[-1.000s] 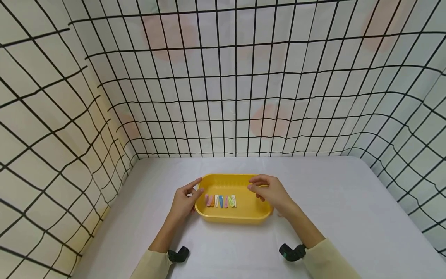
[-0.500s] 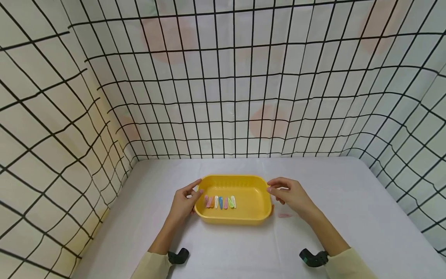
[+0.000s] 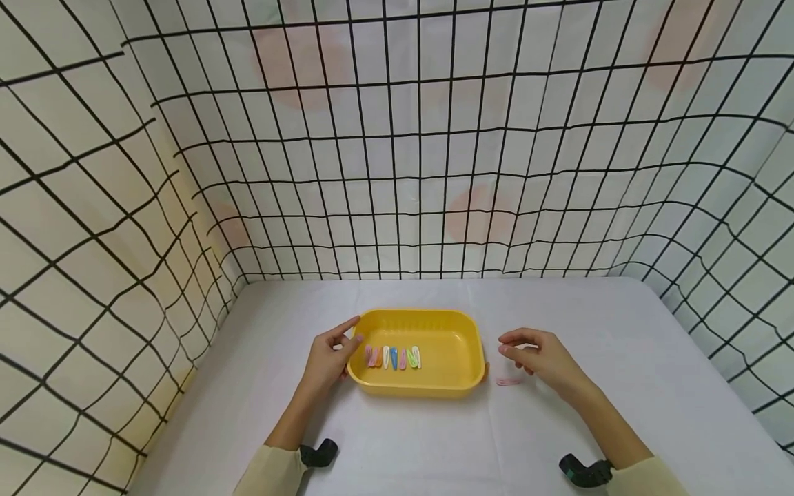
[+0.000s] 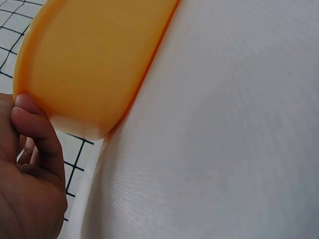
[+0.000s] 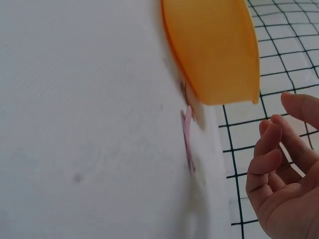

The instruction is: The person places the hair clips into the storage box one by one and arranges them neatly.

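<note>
A yellow tray [image 3: 415,391] stands on the table with a row of several snap hair clips in its left half: pink, orange, white, blue [image 3: 393,358] and green [image 3: 412,358]. My left hand [image 3: 325,358] pinches the tray's left end, thumb at the rim; in the left wrist view, fingers touch the outer wall [image 4: 84,64]. Right of the tray, a pink hair clip [image 3: 509,381] lies on the table. Just beyond it hovers my right hand [image 3: 542,358], fingers loosely bent and holding nothing. In the right wrist view this hand [image 5: 284,189] is apart from the clip [image 5: 188,132].
A small orange-brown thing [image 3: 486,372] shows at the tray's right edge, mostly hidden. White cloth covers the table [image 3: 397,448]. Black grid netting [image 3: 397,172] over pale walls bounds the back and sides.
My right hand has moved from over the tray's right end out to the right, baring the pink clip on the table. The left hand and the row of clips have stayed put.
</note>
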### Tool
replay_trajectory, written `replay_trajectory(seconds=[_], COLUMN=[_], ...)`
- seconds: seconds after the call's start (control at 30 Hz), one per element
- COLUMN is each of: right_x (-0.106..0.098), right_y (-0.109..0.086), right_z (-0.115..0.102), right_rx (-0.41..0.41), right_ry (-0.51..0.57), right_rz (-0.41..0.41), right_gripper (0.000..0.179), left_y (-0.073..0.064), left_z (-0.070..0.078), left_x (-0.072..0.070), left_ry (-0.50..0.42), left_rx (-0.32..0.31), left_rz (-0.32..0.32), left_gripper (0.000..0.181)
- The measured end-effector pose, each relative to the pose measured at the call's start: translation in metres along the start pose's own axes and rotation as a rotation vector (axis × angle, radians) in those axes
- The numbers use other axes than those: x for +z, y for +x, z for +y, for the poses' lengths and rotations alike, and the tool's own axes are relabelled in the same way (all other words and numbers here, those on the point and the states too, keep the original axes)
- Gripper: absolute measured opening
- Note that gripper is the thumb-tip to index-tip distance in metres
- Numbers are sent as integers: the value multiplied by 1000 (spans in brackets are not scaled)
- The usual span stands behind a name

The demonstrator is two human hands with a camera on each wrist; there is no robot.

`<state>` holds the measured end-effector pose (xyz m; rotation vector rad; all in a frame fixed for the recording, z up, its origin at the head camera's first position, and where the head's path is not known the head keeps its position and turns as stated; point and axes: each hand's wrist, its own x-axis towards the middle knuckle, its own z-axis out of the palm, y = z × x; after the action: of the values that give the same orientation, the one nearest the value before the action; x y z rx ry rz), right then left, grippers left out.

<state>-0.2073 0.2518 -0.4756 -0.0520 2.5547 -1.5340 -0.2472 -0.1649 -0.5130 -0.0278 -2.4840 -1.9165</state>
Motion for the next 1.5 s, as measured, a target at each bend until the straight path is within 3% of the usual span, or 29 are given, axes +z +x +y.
replay_trajectory(seconds=[0.33,0.67,0.8,1.27,1.5], right_x=[-1,1,3,12,12], right_y=[-5,-5,-5,-9,-10], right_z=[22,36,40,37,36], right_rx=[39,16,-17,-59,-90], right_ry=[7,-61,-143,-268,-292], right_rz=[-33,-60,-63,-18,-37], right_gripper=[42,36,32,22,7], left_y=[2,1,1,-3,-1], left_z=[2,-1,-2,8,1], left_x=[1,1,1,5,4], left_ry=[12,5,-15,1,-9], left_rx=[28,9,5,-45,-23], left_rz=[-5,-1,6,33,28], left_gripper=[46,47,46,46,46])
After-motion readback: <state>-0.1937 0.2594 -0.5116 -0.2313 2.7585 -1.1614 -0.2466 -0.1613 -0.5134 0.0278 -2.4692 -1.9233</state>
